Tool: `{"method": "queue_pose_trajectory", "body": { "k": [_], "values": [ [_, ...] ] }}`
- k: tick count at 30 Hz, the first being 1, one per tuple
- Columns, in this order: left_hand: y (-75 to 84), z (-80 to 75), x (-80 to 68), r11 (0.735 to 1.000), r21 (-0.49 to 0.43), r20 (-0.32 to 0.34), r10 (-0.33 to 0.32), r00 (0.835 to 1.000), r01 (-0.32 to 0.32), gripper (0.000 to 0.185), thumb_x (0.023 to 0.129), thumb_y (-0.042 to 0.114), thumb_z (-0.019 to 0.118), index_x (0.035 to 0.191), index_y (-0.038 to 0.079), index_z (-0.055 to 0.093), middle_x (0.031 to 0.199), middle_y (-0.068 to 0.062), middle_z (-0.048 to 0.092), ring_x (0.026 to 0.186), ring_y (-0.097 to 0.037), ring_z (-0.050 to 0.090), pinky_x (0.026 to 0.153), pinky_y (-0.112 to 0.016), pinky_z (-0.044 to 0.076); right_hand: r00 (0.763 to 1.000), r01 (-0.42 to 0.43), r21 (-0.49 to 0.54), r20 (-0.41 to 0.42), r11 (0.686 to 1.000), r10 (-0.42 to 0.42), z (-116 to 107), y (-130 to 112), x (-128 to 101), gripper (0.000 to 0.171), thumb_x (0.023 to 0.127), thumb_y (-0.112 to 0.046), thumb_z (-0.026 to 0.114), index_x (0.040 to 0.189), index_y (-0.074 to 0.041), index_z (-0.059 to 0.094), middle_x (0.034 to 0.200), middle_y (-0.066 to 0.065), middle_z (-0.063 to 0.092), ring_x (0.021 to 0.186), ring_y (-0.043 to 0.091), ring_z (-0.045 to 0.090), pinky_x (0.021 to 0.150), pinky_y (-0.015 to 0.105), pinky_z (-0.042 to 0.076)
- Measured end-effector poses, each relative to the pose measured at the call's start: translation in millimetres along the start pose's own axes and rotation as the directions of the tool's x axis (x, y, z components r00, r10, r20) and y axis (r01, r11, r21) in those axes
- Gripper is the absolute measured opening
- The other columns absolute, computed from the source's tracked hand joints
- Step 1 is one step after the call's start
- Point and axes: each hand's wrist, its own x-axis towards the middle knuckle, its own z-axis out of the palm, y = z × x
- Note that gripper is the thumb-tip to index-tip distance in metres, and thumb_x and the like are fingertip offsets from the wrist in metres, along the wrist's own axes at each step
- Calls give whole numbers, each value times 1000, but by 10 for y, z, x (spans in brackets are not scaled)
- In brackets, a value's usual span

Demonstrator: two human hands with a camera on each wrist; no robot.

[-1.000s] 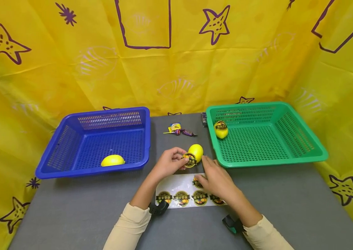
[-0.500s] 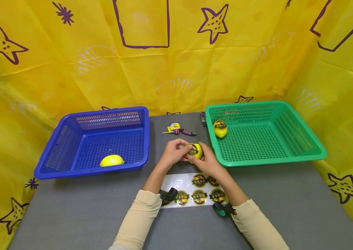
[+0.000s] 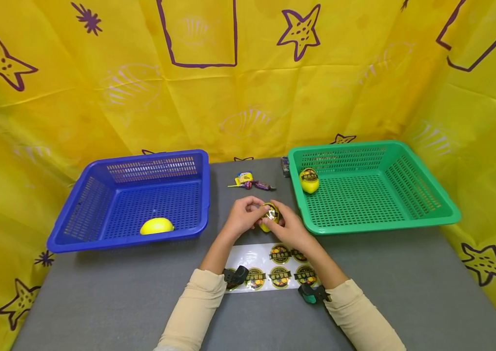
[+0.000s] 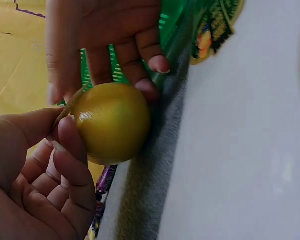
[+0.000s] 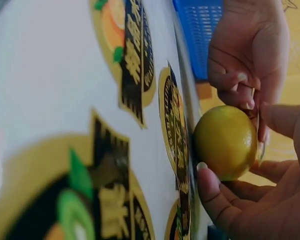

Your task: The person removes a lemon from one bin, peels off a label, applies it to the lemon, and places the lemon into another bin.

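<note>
Between both hands is a yellow lemon (image 3: 265, 227) (image 4: 115, 125) (image 5: 224, 144), low over the grey table in front of the baskets. A round black-and-gold sticker (image 3: 271, 211) lies over its upper side; in the left wrist view the sticker's edge stands off the peel. My left hand (image 3: 244, 215) (image 4: 32, 172) pinches that edge between thumb and index finger. From the other side my right hand (image 3: 292, 228) (image 5: 270, 210) holds the lemon, fingers bent around it and thumb at the sticker. A sheet (image 3: 248, 254) of several like stickers lies just nearer the body.
At left, a blue basket (image 3: 206, 204) holds one plain lemon (image 3: 157, 226). The green basket (image 3: 384, 228) at right has a stickered lemon (image 3: 309, 181) in its left corner. Wrapped sweets (image 3: 263, 185) lie behind the hands. A yellow printed cloth (image 3: 248, 97) hangs behind.
The left hand has brought the sticker onto the lemon. The right hand has moved from beside the lemon to grip it, and the lemon has shifted slightly left and tilted.
</note>
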Motion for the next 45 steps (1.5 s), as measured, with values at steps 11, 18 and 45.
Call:
{"method": "queue_pose_trajectory", "body": {
  "k": [11,18,45],
  "values": [
    [-50,10,-65,1000,8,-32,-6,999,6,16,93,19,72,103,6,70,65,-6,63,61,-34,62,46,-26,44,997,-72,109,13,991,71,32,19,24,51,107,-26,49,150,0,39,141,25,50,81,30,63,67,38,54],
    [-66,30,-115,1000,-6,-31,-7,999,7,19,92,20,74,104,5,70,63,-8,62,58,-38,60,46,-31,48,997,-82,160,12,984,81,56,50,44,45,107,-27,50,144,-1,46,131,23,55,70,27,60,60,34,53],
    [-203,-155,-159,970,-192,154,-123,980,152,32,99,7,63,129,0,53,72,-8,60,63,-17,61,61,-29,55,992,-116,357,6,927,122,98,154,71,34,103,-10,56,137,-3,54,125,24,56,56,18,53,47,23,46]
  ]
}}
